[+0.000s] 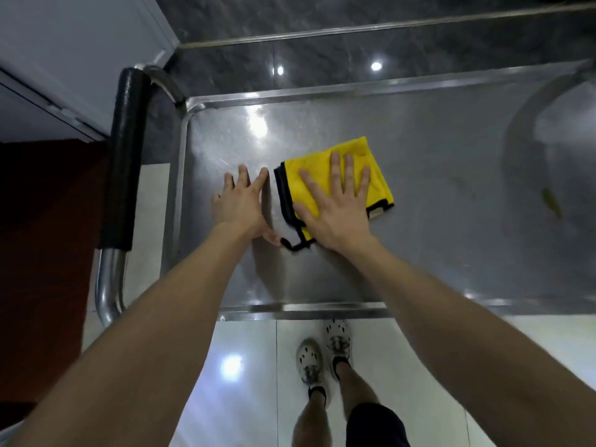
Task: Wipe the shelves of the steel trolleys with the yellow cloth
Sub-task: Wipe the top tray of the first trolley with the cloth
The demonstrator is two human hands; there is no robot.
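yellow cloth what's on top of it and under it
The right hand presses flat on the yellow cloth, which lies on the steel shelf. The shelf surface beneath it is hidden.

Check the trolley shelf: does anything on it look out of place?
Yes. A small yellow-brown scrap lies on the steel shelf, well to the right of the yellow cloth. It looks like leftover debris not yet wiped, though it is too blurred to identify.
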